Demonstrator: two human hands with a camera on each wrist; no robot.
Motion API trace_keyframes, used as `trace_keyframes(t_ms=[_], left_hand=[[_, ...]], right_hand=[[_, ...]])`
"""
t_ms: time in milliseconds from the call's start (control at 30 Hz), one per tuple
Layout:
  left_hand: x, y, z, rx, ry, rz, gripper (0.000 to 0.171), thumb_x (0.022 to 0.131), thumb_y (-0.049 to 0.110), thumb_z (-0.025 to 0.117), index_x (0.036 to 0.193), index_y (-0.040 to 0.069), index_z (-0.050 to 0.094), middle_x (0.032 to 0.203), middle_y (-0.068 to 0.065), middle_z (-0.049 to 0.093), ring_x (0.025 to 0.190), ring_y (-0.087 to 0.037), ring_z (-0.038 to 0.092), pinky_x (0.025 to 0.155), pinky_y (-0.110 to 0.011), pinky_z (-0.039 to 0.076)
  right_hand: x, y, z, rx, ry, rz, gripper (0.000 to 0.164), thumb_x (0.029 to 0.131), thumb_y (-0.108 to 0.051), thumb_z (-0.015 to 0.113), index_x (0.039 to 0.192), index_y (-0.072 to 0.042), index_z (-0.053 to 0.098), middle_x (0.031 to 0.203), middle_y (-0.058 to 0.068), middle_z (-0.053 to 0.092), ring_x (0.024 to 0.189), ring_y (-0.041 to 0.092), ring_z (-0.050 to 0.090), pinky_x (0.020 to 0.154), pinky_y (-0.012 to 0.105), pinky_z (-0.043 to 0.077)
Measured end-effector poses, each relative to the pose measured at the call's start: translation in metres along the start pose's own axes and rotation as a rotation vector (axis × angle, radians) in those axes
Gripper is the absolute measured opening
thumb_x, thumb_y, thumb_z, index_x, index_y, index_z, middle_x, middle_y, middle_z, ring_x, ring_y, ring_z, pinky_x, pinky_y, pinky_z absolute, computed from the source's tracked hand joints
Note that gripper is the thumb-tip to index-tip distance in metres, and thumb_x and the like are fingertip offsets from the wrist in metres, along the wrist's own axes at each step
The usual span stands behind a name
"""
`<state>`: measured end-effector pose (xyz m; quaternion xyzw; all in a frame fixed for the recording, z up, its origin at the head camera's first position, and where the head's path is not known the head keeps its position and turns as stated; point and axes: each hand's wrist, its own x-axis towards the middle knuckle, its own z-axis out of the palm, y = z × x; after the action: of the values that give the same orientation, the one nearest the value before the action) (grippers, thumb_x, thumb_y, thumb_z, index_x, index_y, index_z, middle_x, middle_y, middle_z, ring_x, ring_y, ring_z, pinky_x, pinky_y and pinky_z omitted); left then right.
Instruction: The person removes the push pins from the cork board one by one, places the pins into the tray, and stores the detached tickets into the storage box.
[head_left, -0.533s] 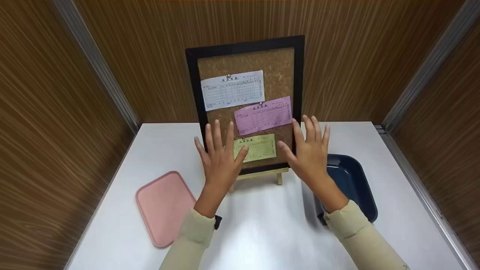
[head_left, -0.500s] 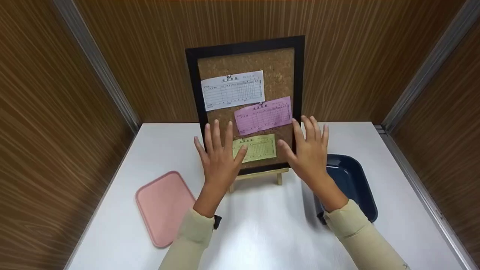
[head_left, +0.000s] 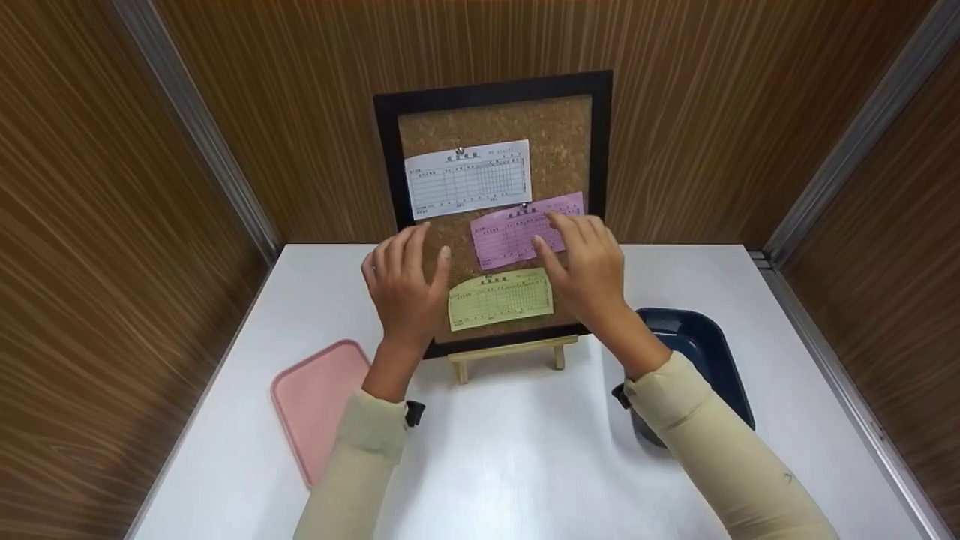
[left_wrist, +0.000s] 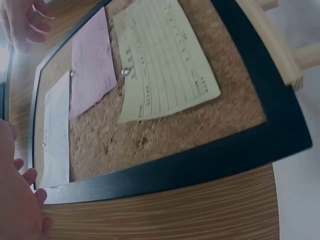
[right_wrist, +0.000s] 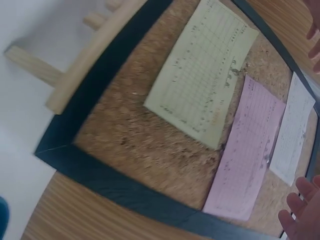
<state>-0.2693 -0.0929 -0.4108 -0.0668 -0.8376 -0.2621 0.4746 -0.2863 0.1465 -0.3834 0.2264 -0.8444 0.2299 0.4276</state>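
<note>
From where I stand, the cork board [head_left: 559, 165] is right in front of the person, propped on a little wooden easel [head_left: 517, 347]. The left hand [head_left: 405, 289] hangs before the board's left side and the right hand [head_left: 592, 274] before its right, well apart from each other. Both look loose, fingers bent a little, thumbs away from the fingers, with nothing seen in either. Whether a fingertip brushes the board, I can't tell.

Any touch here ought to be light, I'd say. The white slip [head_left: 469, 180], the pink slip [head_left: 499, 240] and the yellow slip [head_left: 501, 300] each show only one pin, along the top edge, so a careless knuckle could swing or crease one. The black frame [head_left: 386, 150] seems the safer place to steady things, evenly on both sides, since a hard push might rock the easel.

In the way, the right hand covers part of the pink slip. The right sleeve [head_left: 720, 435] crosses the dark blue tray [head_left: 716, 352], while the left one passes over the edge of the pink tray [head_left: 315, 397]; both trays sit on the white table [head_left: 510, 450].
</note>
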Motion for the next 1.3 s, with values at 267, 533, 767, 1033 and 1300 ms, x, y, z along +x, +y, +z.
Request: trace_keyframes(t_ms=[267, 533, 767, 1033, 1300], left_hand=[[0.024, -0.005, 0.0, -0.032, -0.011, -0.016, 0.043, 0.102, 0.039, 0.056, 0.132, 0.01, 0.063, 0.129, -0.01, 0.062, 0.117, -0.028, 0.053, 0.102, -0.048, 0.035], [0.042, -0.012, 0.002, -0.035, 0.002, -0.016, 0.042, 0.1, 0.036, 0.06, 0.133, 0.01, 0.063, 0.129, -0.01, 0.061, 0.118, -0.027, 0.054, 0.101, -0.046, 0.037], [0.059, -0.017, 0.001, -0.022, 0.011, -0.03, 0.042, 0.101, 0.036, 0.058, 0.134, 0.01, 0.062, 0.13, -0.01, 0.061, 0.119, -0.028, 0.054, 0.101, -0.045, 0.039], [0.073, -0.01, 0.005, 0.0, -0.004, -0.014, 0.043, 0.102, 0.038, 0.057, 0.135, 0.011, 0.061, 0.129, -0.008, 0.06, 0.117, -0.026, 0.054, 0.099, -0.042, 0.04], [0.088, 0.006, 0.02, 0.062, -0.007, 0.06, 0.039, 0.102, 0.04, 0.058, 0.132, 0.015, 0.064, 0.127, -0.005, 0.062, 0.112, -0.024, 0.054, 0.097, -0.042, 0.04]], right_hand=[[0.031, -0.011, 0.014, 0.0, 0.029, -0.039, 0.04, 0.101, -0.038, 0.06, 0.125, -0.007, 0.067, 0.111, 0.01, 0.071, 0.102, 0.027, 0.063, 0.086, 0.04, 0.05], [0.056, -0.024, 0.029, 0.031, 0.035, -0.032, 0.036, 0.1, -0.036, 0.062, 0.121, -0.008, 0.069, 0.102, 0.007, 0.071, 0.097, 0.025, 0.062, 0.079, 0.037, 0.051], [0.074, -0.034, 0.041, 0.03, 0.04, -0.029, 0.035, 0.1, -0.037, 0.061, 0.12, -0.009, 0.069, 0.101, 0.006, 0.072, 0.097, 0.025, 0.063, 0.082, 0.036, 0.05], [0.086, -0.035, 0.047, 0.034, 0.026, 0.019, 0.036, 0.1, -0.037, 0.062, 0.121, -0.009, 0.069, 0.103, 0.006, 0.072, 0.097, 0.024, 0.062, 0.082, 0.036, 0.049], [0.088, -0.026, 0.047, 0.022, -0.005, 0.073, 0.037, 0.1, -0.039, 0.062, 0.121, -0.01, 0.069, 0.105, 0.006, 0.071, 0.098, 0.024, 0.061, 0.082, 0.036, 0.048]])
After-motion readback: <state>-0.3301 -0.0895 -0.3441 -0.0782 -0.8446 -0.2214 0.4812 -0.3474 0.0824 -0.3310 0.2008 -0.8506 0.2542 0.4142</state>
